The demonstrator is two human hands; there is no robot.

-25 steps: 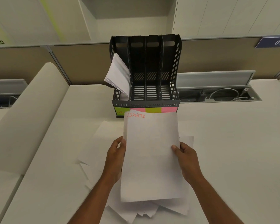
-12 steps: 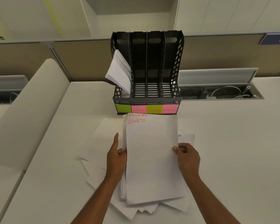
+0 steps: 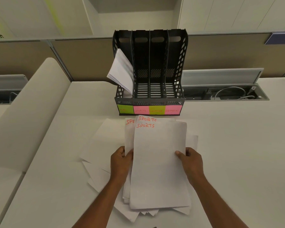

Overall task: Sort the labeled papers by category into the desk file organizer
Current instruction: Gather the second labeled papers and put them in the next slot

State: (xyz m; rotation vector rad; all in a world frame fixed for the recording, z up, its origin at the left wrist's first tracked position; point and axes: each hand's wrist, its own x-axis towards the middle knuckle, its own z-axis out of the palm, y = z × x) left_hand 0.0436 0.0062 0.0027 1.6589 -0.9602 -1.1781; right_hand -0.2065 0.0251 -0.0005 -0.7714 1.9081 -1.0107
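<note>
A: Change since half a second ago: the papers are fanning out. Three SPORTS headings are showing now where two were showing, and the left hand [image 3: 121, 162], which was lying with straight fingers along the stack's edge, is now curling round it.

B: Hand states, nearest first?

A: Left hand is gripping the left edge of the SPORTS sheets [image 3: 158, 163], fingers wrapped under and thumb side on top. Right hand [image 3: 190, 160] is pinching the right edge, thumb lying on the top sheet's face, fingers going underneath. Both are holding at about mid-length.

B: What is lying beneath?

A: A loose pile of unsorted papers [image 3: 102, 145] is spreading over the desk [image 3: 237, 153], sticking out at 9 o'clock and 6 o'clock of the held stack.

B: Relation for the coming move?

A: The stack's long axis is running 6 to 12 o'clock, headings at the far end, pointing straight at the file organizer [image 3: 178, 63] at 12 o'clock. The pink SPORTS label [image 3: 140, 110] is marking the second slot from the left, standing vacant just beyond the stack's top edge. My judgement: both hands are sitting equally near; the sheets are needing squaring, then tipping upright into that slot.

B: Farther back?

A: The leftmost slot, under the green tag, is already holding papers [image 3: 121, 71] leaning out toward 10 o'clock.
</note>
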